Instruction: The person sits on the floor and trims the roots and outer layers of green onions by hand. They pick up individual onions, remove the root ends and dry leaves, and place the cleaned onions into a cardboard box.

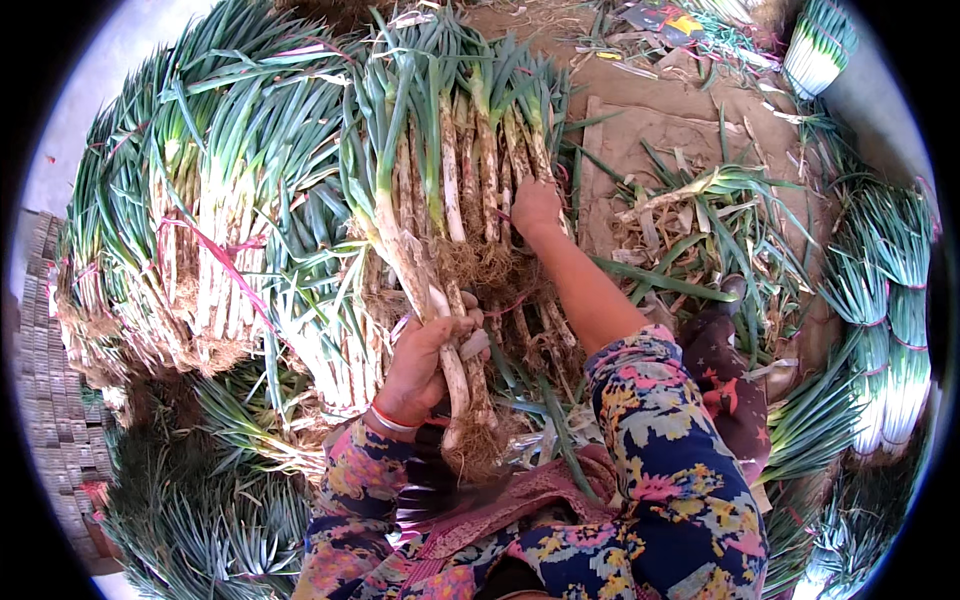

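Observation:
My left hand (424, 360) is closed around the pale lower stalks of a few large green onions (401, 262), whose brown roots hang just below it and whose green tops lean up and away. Farther forward and to the right, my right hand (537, 208) is at a stalk on the right side of a bundle of unpeeled green onions (469, 172), its fingers partly hidden. That bundle has dry brown outer skins and tangled roots (480, 262). A pink tie shows near its stalks.
Tied green onion bundles (232, 187) are heaped on the left. Peeled leaves and skins (675, 217) litter brown sacking (622, 120) at right. Clean white-stemmed bundles (870, 382) lie at far right, another (817, 60) at top right. Grey brickwork (52, 420) runs along the left edge.

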Demonstrator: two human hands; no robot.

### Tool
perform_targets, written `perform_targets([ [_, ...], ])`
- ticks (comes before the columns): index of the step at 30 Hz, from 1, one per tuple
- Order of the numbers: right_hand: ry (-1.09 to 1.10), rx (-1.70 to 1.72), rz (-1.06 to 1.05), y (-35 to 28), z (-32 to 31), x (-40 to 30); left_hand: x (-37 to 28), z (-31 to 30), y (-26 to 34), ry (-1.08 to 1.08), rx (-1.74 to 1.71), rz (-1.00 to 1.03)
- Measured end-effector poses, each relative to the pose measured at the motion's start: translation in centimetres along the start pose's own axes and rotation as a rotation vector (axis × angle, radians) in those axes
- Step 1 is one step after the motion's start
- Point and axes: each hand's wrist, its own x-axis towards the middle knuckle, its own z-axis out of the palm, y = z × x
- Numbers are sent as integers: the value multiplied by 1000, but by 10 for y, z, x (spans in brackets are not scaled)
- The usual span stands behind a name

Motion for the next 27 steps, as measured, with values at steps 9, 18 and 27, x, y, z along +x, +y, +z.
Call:
perform_targets([
  [9, -79, 400, 70, 76, -149, -133, -5, -7, -7, 94, 118, 27],
  [18, 133, 477, -445, -12, -134, -254, -5, 15, -38, 40, 327, -24],
  [27, 6, 330, 68, -3, -31, -29, -20, 0, 38, -639, -288, 214],
])
